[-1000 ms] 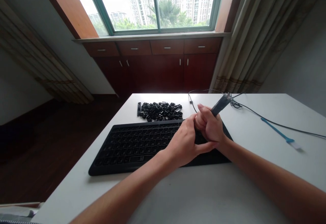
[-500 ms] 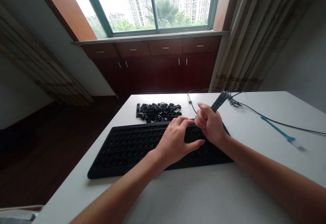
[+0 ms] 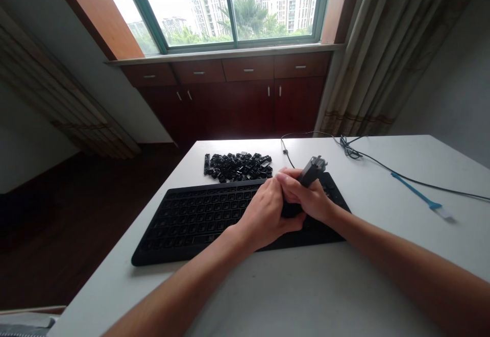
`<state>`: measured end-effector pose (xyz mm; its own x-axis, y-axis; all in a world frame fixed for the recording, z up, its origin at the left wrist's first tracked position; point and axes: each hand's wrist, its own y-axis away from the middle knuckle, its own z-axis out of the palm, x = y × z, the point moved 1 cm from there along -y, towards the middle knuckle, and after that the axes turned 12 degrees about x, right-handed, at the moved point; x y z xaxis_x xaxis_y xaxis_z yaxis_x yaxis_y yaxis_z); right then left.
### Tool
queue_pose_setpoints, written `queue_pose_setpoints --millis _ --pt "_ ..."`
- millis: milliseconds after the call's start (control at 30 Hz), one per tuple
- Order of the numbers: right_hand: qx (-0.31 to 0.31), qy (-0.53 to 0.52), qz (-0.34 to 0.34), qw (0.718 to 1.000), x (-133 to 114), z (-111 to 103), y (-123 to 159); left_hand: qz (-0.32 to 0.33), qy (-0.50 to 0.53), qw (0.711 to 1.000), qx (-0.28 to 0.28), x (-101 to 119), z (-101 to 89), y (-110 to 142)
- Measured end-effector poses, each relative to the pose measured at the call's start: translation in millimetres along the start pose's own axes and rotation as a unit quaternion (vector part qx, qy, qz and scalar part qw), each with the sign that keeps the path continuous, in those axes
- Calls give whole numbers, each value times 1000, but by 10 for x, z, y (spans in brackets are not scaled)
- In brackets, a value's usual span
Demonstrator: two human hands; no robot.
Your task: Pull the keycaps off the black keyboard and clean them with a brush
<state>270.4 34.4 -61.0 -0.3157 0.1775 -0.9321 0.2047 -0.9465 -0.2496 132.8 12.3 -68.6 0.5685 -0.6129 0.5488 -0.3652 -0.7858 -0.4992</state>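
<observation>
Keyboard (image 3: 199, 214) lies flat on the white table (image 3: 306, 281), rows of bare sockets showing on its left part. Over its right part, the right hand (image 3: 312, 199) is closed round a dark tool (image 3: 311, 172), whose upper end sticks out of the fist, tilted toward the far right. The left hand (image 3: 262, 212) curls over the keyboard just left of it; I cannot tell whether its hidden fingertips grasp anything. Loose keycaps (image 3: 239, 167) are heaped just beyond the keyboard's far edge. Right of it lie a cable (image 3: 406, 175) and, nearer, a blue brush (image 3: 415, 192). Beyond the table stands a cabinet (image 3: 233, 107).
</observation>
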Motion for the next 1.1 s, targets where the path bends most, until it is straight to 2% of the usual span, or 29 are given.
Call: queue_pose_setpoints --millis 133,333,533,633,733,867,1000,1100 --pt "36 1 -35 999 -6 9 37 47 -14 999 -5 -2 16 19" --pt "86 -62 -28 994 2 42 6 31 -22 999 -4 32 3 -6" --pt "204 -194 -3 960 -129 -23 -118 8 -16 1000 15 31 -26 -11" --pt "243 -197 0 950 -195 -68 -153 3 -26 999 19 28 -69 -28" --pt "269 -178 -8 947 -215 -98 -148 5 -21 1000 -8 41 -116 -44" --pt "245 -154 -2 957 -193 -109 -131 -4 37 999 -17 23 -176 -65" --pt "196 -137 27 971 -160 -113 -131 -21 72 997 36 -133 -310 -130" --pt "177 -129 36 975 -149 -113 -127 -38 24 995 87 -342 -467 -188"
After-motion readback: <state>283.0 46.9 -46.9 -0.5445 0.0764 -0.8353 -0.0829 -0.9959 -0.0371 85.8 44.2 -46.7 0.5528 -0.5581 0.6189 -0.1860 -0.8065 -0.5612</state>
